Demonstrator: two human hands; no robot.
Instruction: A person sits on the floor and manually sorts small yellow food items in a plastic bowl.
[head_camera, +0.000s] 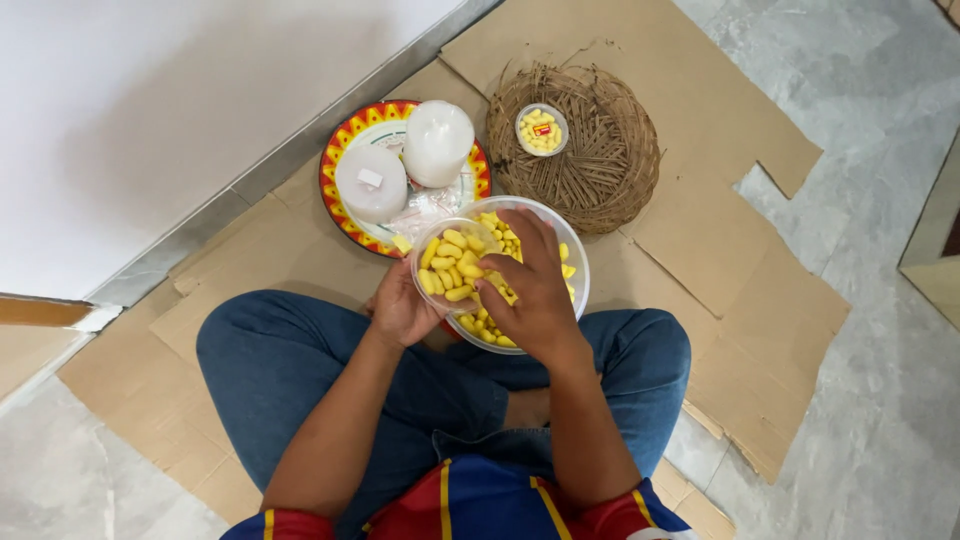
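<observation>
My left hand (400, 308) grips a small clear tub (452, 262), nearly full of yellow pieces. My right hand (528, 285) pinches more from the big bowl (572, 250). One sealed tub (541, 130) sits finished on the woven tray (610, 165).

Flattened brown cardboard sheets (720, 230) cover a grey marble floor (880, 380); a white wall (150, 110) fills the upper left of the frame

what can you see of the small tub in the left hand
The small tub is a round, clear plastic container, lidless, tilted toward the camera and nearly full of small yellow oval pieces. The left hand cups it from below, over the lap. It overlaps the rim of a bigger clear bowl holding the same pieces, where the right hand reaches.
</observation>
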